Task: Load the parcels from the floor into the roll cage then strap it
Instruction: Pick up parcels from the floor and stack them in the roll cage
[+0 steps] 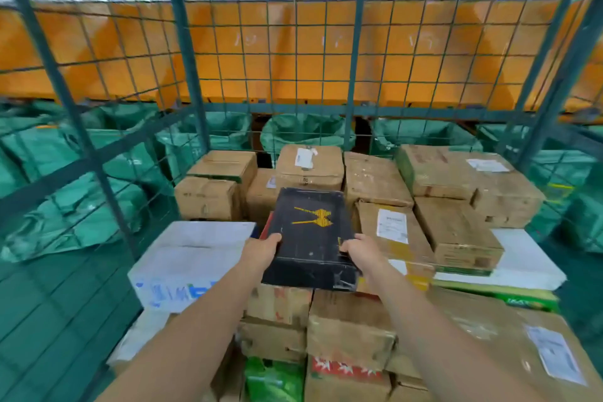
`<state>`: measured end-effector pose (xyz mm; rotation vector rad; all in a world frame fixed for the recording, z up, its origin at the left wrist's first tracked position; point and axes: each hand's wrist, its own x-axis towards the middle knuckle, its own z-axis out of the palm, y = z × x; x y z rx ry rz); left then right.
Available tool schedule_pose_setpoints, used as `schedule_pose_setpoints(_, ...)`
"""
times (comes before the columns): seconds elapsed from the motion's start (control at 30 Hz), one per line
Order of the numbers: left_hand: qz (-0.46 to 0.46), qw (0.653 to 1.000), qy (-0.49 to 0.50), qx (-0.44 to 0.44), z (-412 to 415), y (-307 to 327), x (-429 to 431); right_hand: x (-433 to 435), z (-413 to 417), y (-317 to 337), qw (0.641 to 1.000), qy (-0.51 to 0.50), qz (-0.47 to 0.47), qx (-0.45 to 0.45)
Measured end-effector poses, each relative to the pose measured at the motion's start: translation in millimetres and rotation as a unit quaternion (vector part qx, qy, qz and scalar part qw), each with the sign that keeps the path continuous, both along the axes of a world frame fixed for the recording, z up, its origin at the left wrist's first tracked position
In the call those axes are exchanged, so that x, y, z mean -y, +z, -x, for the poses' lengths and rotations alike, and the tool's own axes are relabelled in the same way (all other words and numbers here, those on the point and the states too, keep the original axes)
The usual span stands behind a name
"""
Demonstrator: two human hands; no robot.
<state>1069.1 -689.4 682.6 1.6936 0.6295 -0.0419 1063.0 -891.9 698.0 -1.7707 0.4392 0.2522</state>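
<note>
The left hand (261,250) and right hand (363,253) grip a flat black box (310,232), maybe resting on brown boxes (375,179) in the cage (184,42).

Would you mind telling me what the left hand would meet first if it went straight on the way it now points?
Most likely the brown carton just beyond the black parcel that the left hand holds by its left edge, though depth is unclear and the hand may pass above it.

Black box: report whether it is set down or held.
Held: left hand and right hand grip the black box at its near end; whether its far end rests on cartons, cannot tell.
</note>
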Motion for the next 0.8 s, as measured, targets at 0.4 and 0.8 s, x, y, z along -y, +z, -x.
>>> schedule_pose_setpoints(0.4,-0.113,0.986,-0.118,-0.030,-99,-63,-14,-25,-73,-41,0.992,-0.006,0.122,0.008)
schedule_pose_setpoints(0.8,-0.130,0.981,-0.146,0.008,-105,-58,-6,-20,-63,-30,0.994,0.016,0.106,0.002)
